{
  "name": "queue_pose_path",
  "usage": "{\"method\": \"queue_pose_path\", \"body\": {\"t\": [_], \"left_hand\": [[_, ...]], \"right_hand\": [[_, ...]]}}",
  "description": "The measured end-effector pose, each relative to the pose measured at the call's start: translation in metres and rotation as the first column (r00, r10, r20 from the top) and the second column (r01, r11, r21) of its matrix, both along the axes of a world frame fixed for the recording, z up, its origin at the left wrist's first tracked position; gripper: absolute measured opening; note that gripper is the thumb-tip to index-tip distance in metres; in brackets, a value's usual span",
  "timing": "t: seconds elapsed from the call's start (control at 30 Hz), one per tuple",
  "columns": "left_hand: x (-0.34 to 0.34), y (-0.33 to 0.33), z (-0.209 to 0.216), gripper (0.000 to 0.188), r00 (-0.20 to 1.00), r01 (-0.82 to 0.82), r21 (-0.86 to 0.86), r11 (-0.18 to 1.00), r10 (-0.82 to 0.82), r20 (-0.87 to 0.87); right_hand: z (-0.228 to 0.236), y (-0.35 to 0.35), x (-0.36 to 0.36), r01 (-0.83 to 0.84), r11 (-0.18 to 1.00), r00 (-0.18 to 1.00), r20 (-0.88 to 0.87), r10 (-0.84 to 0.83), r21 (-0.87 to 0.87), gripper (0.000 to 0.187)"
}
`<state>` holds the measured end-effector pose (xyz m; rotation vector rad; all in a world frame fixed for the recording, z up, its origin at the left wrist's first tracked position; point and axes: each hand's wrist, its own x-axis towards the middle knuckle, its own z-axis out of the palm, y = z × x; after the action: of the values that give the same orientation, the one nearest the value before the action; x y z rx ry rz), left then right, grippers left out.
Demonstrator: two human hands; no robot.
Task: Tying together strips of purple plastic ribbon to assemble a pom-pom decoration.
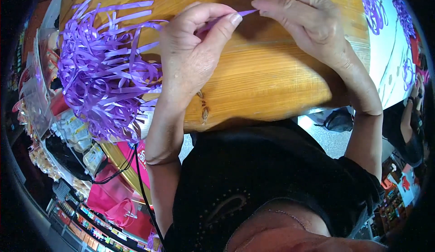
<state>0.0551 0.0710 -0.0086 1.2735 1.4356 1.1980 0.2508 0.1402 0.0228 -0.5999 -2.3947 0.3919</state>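
Note:
A thin purple ribbon [247,13] is stretched between my two hands above the wooden table. My left hand [195,48] pinches it between thumb and forefinger, and part of the strip runs back under the fingers. At the ribbon's other end, my right hand [308,20] has its fingertips closed on the tip. A large tangled heap of purple ribbons [104,70] lies to the left of my left hand, with several strips reaching toward my wrist.
The wooden table [253,84] curves along its near edge. More purple ribbons [374,9] lie at the far right, beside a white surface [389,75]. Pink bags [108,197] and plastic-wrapped goods [72,129] stand low on the left. Another person's arm [406,120] shows at the right rim.

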Motion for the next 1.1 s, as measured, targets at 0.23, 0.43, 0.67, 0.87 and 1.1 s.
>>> {"method": "queue_pose_path", "body": {"t": [0.23, 0.43, 0.67, 0.87, 1.1], "left_hand": [[0.0, 0.003, 0.004, 0.008, 0.995, -0.064, 0.106, 0.992, 0.072, -0.075], [0.005, 0.008, -0.005, 0.007, 0.994, -0.104, 0.218, 0.97, 0.108, -0.009], [0.028, 0.002, -0.011, 0.009, 0.933, -0.134, 0.102, 0.986, 0.091, 0.349], [0.031, 0.002, -0.024, 0.011, 0.992, -0.128, 0.427, 0.895, 0.108, 0.07], [0.027, 0.002, -0.026, 0.011, 0.978, -0.187, 0.344, 0.92, 0.141, 0.156]], "right_hand": [[0.009, -0.003, 0.001, 0.152, 0.979, 0.988, 0.052, -0.146, -0.134, 0.02], [-0.013, 0.001, 0.008, -0.111, 0.94, 0.987, 0.076, 0.142, -0.322, 0.016], [-0.001, 0.0, -0.004, -0.299, 0.07, 0.923, -0.307, -0.231, -0.952, 0.021], [-0.054, 0.03, -0.029, -0.821, 0.535, 0.413, -0.855, 0.314, -0.2, 0.024], [-0.006, -0.007, -0.012, -0.121, 0.871, 0.956, -0.292, -0.027, -0.476, 0.03]]}}
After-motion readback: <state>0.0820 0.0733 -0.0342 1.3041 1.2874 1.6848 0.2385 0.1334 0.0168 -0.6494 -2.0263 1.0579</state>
